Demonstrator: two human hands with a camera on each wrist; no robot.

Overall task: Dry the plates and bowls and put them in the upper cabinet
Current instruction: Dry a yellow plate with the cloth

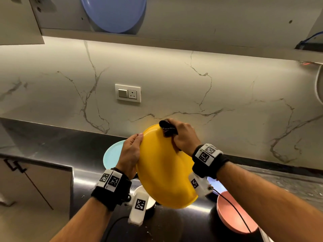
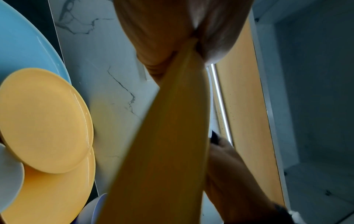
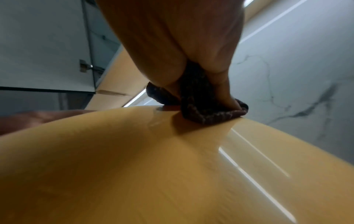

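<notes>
Head view: a yellow plate [image 1: 162, 165] is held up over the dark counter [image 1: 66, 142], tilted steeply with its underside toward the camera. Its long axis runs from the upper rim near the wall down to the lower right rim. The left hand [image 1: 130, 154] clamps the left rim, thumb on the near face and fingers curled round behind. The right hand [image 1: 183, 135] is closed on a dark cloth [image 1: 168, 128], pressing it onto the upper rim. Below the plate a teal plate [image 1: 111, 157] lies on the counter to the left, a pink plate [image 1: 234, 213] to the right. A blue plate [image 1: 113, 13] sits in the open upper cabinet [image 1: 192, 20]. A switch plate [image 1: 128, 93] is on the marble wall.

Left wrist view: the plate [image 2: 164, 151] shows edge-on, running from bottom centre up into the hand [image 2: 172, 30], which pinches its rim between thumb and fingers. Two more yellow plates [image 2: 46, 121] lie stacked at left, overlapping the teal plate [image 2: 25, 50].

Right wrist view: the plate's face [image 3: 153, 166] fills the lower frame, with wet streaks just beside the cloth [image 3: 206, 109]. The hand [image 3: 182, 37] has thumb and fingers tight round the bunched cloth, which touches the plate near its far rim.
</notes>
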